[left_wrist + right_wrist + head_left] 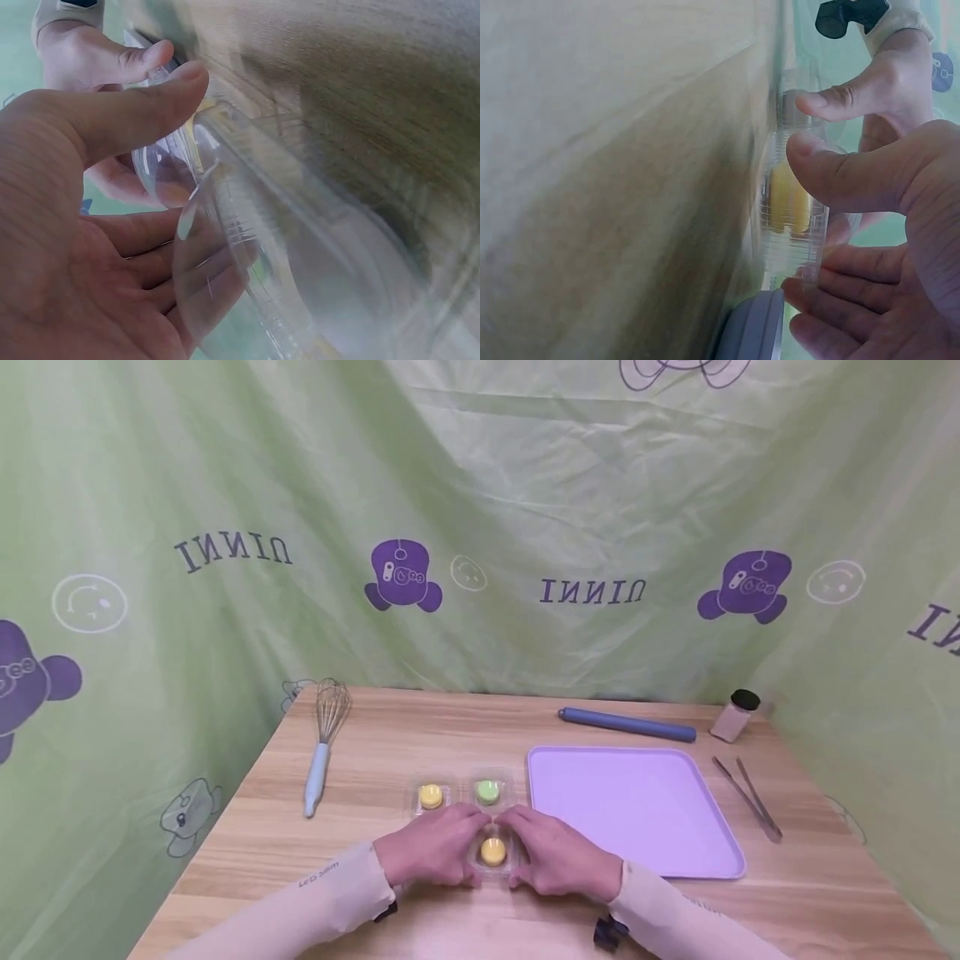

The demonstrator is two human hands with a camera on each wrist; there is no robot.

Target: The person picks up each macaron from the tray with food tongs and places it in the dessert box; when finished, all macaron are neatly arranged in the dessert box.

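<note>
A clear plastic box with a yellow macaron inside sits on the wooden table between my hands. My left hand grips its left side, thumb at the near edge and fingers at the far one. From the right, my right hand holds it likewise. The right wrist view shows my right thumb on the box's side, with the yellow macaron behind the plastic. Just beyond are two more clear boxes, one with a yellow macaron, one with a green macaron. Another clear plastic piece looms blurred beside my left hand.
A purple tray lies right of the boxes. Behind it is a blue rolling pin, with a black-lidded jar and metal tongs further right. On the left lies a whisk. Green curtains surround the table.
</note>
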